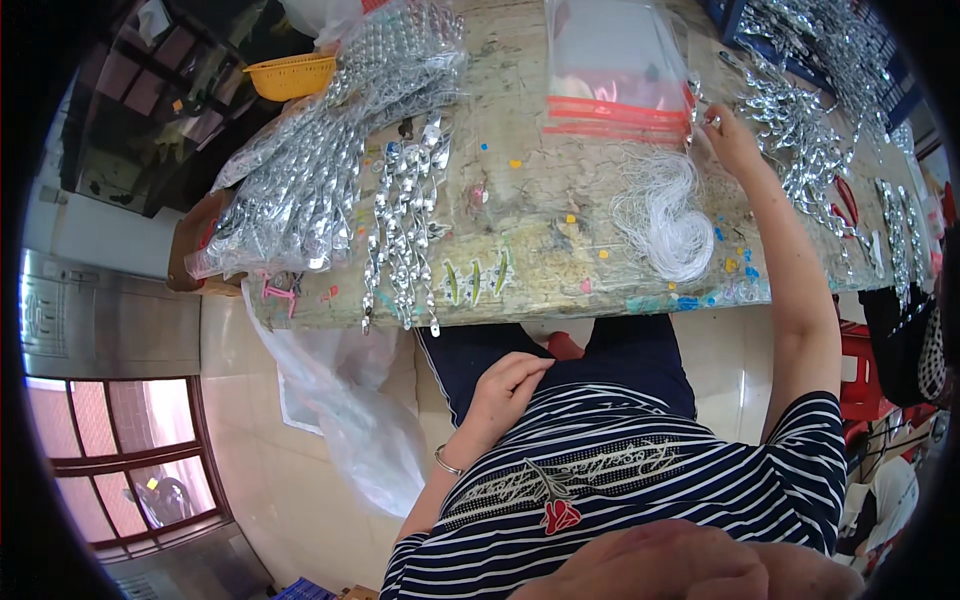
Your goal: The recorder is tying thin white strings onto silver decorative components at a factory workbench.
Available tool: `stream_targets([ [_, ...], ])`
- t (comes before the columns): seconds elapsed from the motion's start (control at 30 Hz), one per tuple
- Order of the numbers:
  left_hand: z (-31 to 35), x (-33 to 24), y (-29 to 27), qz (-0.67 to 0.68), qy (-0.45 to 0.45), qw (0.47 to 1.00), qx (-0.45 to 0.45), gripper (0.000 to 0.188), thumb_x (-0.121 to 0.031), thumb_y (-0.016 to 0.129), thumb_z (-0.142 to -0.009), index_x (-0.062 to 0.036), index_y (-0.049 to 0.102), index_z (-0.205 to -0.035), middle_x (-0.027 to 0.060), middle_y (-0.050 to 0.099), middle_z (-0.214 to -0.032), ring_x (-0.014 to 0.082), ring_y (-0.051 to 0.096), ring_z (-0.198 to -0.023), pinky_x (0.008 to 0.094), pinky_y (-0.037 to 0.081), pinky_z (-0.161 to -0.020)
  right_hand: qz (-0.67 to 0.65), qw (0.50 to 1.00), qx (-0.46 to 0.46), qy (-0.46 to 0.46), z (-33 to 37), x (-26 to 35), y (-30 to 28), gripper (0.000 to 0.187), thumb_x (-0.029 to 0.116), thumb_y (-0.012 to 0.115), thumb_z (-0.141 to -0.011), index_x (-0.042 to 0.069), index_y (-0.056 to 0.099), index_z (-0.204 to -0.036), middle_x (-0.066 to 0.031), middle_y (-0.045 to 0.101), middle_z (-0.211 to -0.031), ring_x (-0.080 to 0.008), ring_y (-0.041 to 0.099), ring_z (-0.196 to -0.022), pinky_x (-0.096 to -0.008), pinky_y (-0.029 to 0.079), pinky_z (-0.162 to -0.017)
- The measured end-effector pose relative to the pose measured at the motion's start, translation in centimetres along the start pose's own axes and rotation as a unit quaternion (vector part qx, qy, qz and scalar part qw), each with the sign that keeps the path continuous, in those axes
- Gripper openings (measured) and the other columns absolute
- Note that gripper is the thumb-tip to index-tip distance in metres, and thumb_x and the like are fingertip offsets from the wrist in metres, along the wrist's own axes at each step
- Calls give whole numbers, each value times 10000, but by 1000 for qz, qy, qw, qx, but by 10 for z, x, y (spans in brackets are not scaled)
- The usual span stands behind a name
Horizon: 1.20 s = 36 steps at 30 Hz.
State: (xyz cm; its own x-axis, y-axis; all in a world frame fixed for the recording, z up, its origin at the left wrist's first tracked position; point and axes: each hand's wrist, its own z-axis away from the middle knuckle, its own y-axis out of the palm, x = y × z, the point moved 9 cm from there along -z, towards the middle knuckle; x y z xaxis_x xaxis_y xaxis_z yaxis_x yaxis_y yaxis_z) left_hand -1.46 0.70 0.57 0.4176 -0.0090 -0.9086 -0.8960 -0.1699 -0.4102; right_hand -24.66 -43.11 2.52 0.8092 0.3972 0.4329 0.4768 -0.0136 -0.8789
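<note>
My right hand (732, 140) reaches to the far right of the table, its fingers pinched on a silver twisted strip (693, 88) that hangs beside a stack of clear plastic bags (618, 50) with red edges. Just nearer lies a loose bundle of white string (672, 220). On my lap, by the front of my striped shirt, rests my left hand (505, 395), fingers laid loosely flat with nothing in them. Several silver twisted strips (405, 220) hang over the table's near edge at the left, next to small green leaf-shaped pieces (476, 279).
Bagged silver strips (300, 190) pile up at the left, below a yellow basket (290, 77). More loose silver strips (790, 130) and a blue crate (740, 20) fill the right. Red-handled pliers or scissors (846, 200) lie there. A white plastic sheet (350, 400) hangs to the floor.
</note>
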Motion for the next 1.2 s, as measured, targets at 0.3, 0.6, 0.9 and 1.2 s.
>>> stream_targets([
  [0.3,-19,-2,5,123,-61,989,47,234,-24,495,-921,-3,611,-1123,76,632,-958,127,606,-812,226,486,-734,-264,961,-79,-34,66,105,-101,222,257,433,-986,62,478,-1083,32,444,-703,-56,392,-603,-197,339,-536],
  [0.6,-51,-8,-11,372,-133,918,-24,445,-265,352,-1005,37,386,-1331,157,601,-1100,175,612,-899,275,499,-776,-317,841,116,-422,239,304,-87,181,7,578,-838,38,538,-1011,-70,555,-804,-252,542,-744,-332,456,-662],
  [0.9,-43,7,-60,495,-107,840,-194,526,-365,332,-996,65,381,-1295,210,581,-1134,262,614,-956,355,504,-821,-247,776,311,-491,306,330,-12,361,41,655,-726,103,534,-1061,-72,566,-749,-273,557,-713,-385,443,-606],
  [1.2,-30,-15,-165,433,56,844,-312,411,-158,426,-977,20,369,-1343,165,604,-1072,88,531,-660,212,410,-553,-213,883,283,-309,263,274,24,517,61,623,-811,119,453,-1295,-176,604,-818,-365,592,-758,-421,476,-661],
])
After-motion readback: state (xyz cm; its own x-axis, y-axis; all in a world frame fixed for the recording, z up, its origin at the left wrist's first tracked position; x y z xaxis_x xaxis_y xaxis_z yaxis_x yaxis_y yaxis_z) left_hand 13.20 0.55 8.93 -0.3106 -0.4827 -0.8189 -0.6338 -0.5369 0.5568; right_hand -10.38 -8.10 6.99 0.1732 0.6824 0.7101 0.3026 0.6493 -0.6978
